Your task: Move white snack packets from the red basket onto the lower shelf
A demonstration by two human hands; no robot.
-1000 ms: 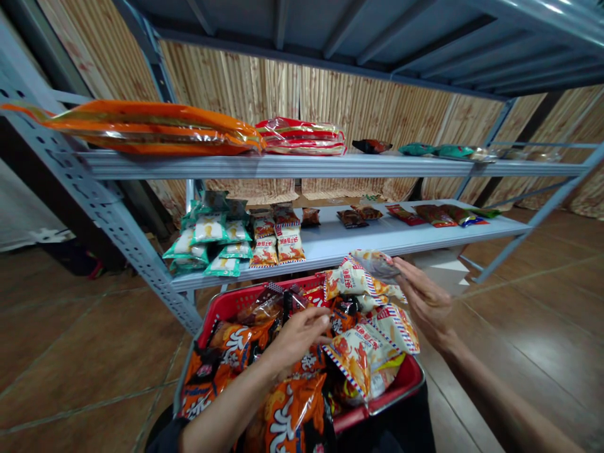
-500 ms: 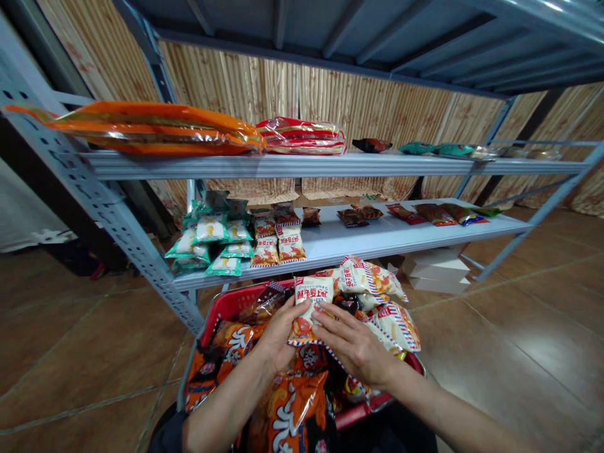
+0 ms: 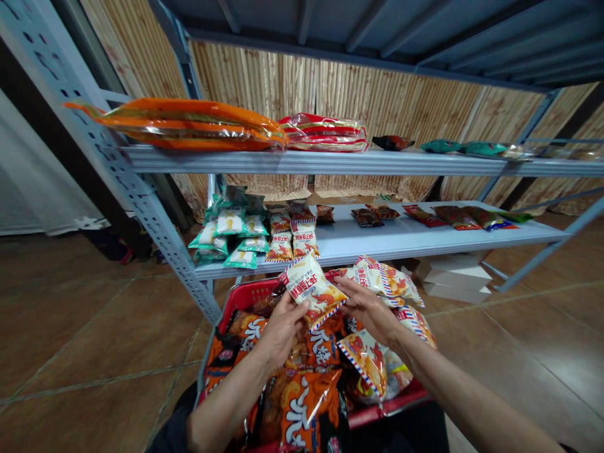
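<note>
From the head camera, you have a white-and-orange foil snack packet [image 3: 312,290] held up between your hands, above the back of the basket, with its long axis tilted from upper left to lower right. Your left hand [image 3: 283,330] is the nearer one, sitting below and to the left of the packet with the thumb pressed on its lower face, so it is gripping it there. Your right hand [image 3: 368,309] comes in from the right, its curled fingers [image 3: 343,290] touching the packet's right edge in a lighter hold. Just below lies the red plastic basket [image 3: 250,296], heaped with orange snack packets [image 3: 302,409] and more white-and-orange ones [image 3: 377,280]. Directly beyond the held packet, close to its upper end, is the lower shelf of a grey perforated metal rack [image 3: 377,247], bearing a small stack of matching white-and-orange packets [image 3: 292,245] and, to its left, a group of green-and-white packets [image 3: 231,233]. Flat white cardboard pieces [image 3: 455,280] lie on the brown tiled floor [image 3: 94,327] under the rack's right side.
</note>
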